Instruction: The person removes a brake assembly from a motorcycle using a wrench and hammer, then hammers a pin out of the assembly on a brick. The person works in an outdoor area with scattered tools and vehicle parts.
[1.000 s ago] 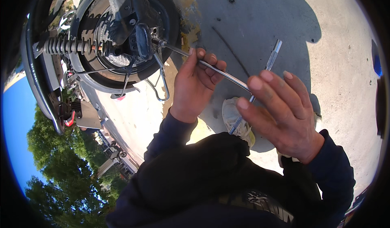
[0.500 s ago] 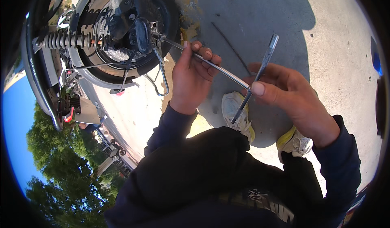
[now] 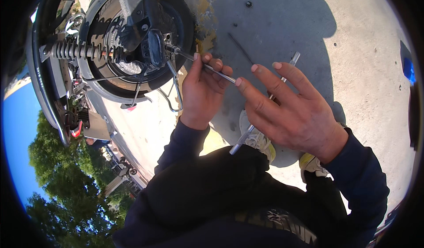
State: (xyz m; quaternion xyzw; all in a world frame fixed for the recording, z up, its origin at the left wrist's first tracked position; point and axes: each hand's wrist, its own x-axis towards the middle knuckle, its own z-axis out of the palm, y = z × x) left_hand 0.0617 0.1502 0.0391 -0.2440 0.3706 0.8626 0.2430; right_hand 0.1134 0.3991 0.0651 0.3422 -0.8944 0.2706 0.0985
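- Rough, sunlit concrete (image 3: 371, 71) is spreading to the right of the motorbike's rear wheel (image 3: 179, 25), with a smooth-edged shadow lying over the part nearest the tyre.
- Flaky yellow staining (image 3: 206, 16) is marking the ground just right of the wheel; well beyond it, a small dark nut-shaped piece (image 3: 248, 3) is lying by itself.
- I am seeing the T-handled wrench (image 3: 227, 77), slim, round and polished, running from the wheel's hub out to the right; its socket end is meeting the metal there, though I cannot tell how deeply it is seating.
- Its straight crossbar (image 3: 242, 140), shiny and tubular, is slanting well right of the wheel, its middle hiding behind fingers.
- Right of the wheel, the left hand (image 3: 204, 89) is holding the shaft in loosely curled fingers.
- Farther right of the wheel, the right hand (image 3: 293, 111) is stretching its fingers wide in front of the crossbar; I cannot tell whether its hidden side is touching metal.
- A thin dark rod (image 3: 240, 48) is lying on the concrete, right of the wheel.
- Thick steel coils are forming the shock spring (image 3: 84, 50) across the wheel's left side.
- Below the wheel's right edge, a bent, glossy metal stand (image 3: 180, 93) is jutting out.
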